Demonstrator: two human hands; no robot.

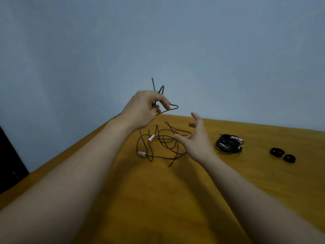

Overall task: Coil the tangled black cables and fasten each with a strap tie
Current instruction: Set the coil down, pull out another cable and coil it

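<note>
L hand (143,110) pinches cable (173,107) above tangle (161,143), prob starting a coil; R hand (197,141) splayed, empty, beside tangle; done coil (226,146), ties (272,153) right of it

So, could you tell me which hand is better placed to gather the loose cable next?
The right hand: it is open over the loose cable on the table, while the left hand pinches a raised loop.

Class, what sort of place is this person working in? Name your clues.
Probably a plain indoor room, perhaps a home: a bare blue-grey wall, a surface covered in what looks like mustard-yellow cloth, and loose black cables lying on it.
</note>
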